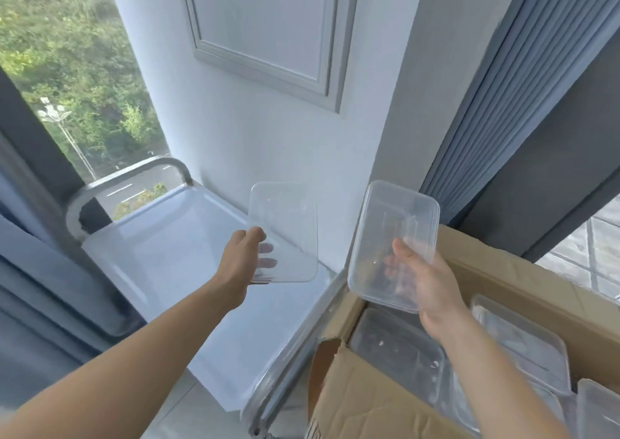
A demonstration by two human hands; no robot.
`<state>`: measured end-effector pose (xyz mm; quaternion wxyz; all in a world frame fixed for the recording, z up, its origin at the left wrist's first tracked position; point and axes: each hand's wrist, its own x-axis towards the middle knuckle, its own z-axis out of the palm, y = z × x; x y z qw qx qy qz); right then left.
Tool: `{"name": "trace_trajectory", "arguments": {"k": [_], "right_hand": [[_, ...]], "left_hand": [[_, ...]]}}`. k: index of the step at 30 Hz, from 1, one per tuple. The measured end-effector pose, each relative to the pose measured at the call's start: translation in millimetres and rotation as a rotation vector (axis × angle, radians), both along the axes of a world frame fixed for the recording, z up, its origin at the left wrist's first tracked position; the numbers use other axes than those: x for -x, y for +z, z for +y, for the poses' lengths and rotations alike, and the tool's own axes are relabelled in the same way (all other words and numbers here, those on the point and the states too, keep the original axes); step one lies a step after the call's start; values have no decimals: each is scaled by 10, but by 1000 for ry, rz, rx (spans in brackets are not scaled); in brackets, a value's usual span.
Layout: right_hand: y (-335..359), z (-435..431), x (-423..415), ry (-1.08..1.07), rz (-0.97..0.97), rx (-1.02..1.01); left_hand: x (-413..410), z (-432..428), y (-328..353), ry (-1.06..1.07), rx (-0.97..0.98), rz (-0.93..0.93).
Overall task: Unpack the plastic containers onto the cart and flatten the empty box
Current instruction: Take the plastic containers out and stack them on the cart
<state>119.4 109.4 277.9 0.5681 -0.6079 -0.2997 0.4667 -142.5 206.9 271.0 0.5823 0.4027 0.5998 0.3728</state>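
My left hand grips a clear plastic container by its near edge, holding it tilted above the right side of the steel cart's top tray. My right hand grips a second clear rectangular container, thumb inside its rim, raised above the open cardboard box. Several more clear containers lie in the box at the lower right. The cart tray holds nothing.
The cart has a curved metal handle at its far end and stands against a pale wall. Grey curtains hang behind the box and at the left. A window lies to the left.
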Motion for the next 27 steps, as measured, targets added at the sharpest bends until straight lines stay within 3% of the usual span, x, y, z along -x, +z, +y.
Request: {"name": "trace_trajectory", "arguments": {"k": [15,20,27], "right_hand": [[-221,993,3104,172,-48,110],[-383,1322,3461,172,-45,157],[-634,1933,3532,154,-35,235]], "left_hand": [[3244,335,-423,145,75,70],[3661,739,-584,184,59,140],[3658,1507,-810,81,134,195]]}}
